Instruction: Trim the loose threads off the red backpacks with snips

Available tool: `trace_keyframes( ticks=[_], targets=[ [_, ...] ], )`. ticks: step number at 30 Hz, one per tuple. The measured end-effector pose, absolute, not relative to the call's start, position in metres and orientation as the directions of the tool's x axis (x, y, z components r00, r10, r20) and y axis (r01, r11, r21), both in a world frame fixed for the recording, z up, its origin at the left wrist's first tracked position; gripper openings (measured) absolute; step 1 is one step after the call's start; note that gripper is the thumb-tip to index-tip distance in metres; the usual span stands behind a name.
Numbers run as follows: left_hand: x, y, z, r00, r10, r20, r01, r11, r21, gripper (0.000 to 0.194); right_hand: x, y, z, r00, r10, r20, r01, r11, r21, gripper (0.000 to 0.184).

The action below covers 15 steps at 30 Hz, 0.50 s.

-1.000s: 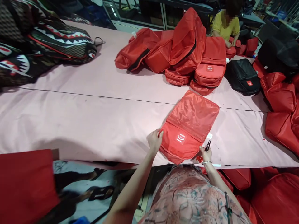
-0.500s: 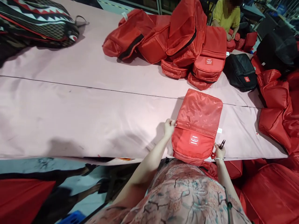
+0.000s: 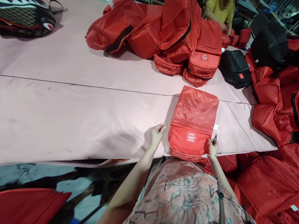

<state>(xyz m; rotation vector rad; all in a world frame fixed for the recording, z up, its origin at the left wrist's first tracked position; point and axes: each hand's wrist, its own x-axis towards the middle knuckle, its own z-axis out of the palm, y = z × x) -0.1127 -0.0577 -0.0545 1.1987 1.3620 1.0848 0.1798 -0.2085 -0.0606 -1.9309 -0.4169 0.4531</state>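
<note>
1. The red bag (image 3: 195,115) lies flat on the table (image 3: 100,115), its lower end reaching the near edge, close to the person's floral shirt (image 3: 177,189).
2. Its flap is spread away from the person, showing glossy lining; a logo patch (image 3: 191,137) faces up, and a white tag (image 3: 216,127) sticks out at right.
3. The left hand (image 3: 158,132) is just off the bag's left side, fingertips drawn together; whether they pinch anything is unclear.
4. The right hand (image 3: 213,147) is closed around dark snips (image 3: 215,139) at the lower right edge.
5. Bare cloth stretches widely leftward; heaped red bags (image 3: 149,37) and a black bag (image 3: 235,68) bound the far side.
</note>
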Motion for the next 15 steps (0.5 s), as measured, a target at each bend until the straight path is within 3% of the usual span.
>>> trace_keyframes(
  ticks=[5,10,12,15],
  targets=[
    [-0.074,-0.034,-0.044,0.065,0.989,0.130,0.384,-0.145,0.912,0.021,0.163,-0.208,-0.049,0.819,0.571,-0.047,0.204,-0.368,-0.907,0.025],
    [-0.055,-0.025,-0.041,0.041,0.995,0.085,0.567,-0.094,0.818,0.012,0.147,-0.210,-0.044,0.756,0.655,-0.006,0.289,-0.341,-0.895,0.023],
    [-0.055,-0.028,-0.041,-0.004,0.999,0.036,0.483,-0.029,0.875,0.009,0.141,-0.211,-0.044,0.738,0.675,-0.012,0.293,-0.336,-0.895,0.022],
    [-0.061,-0.036,-0.041,-0.103,0.985,-0.140,0.118,0.152,0.981,0.008,0.134,-0.210,-0.044,0.694,0.719,-0.033,0.294,-0.325,-0.899,0.021]
  ],
)
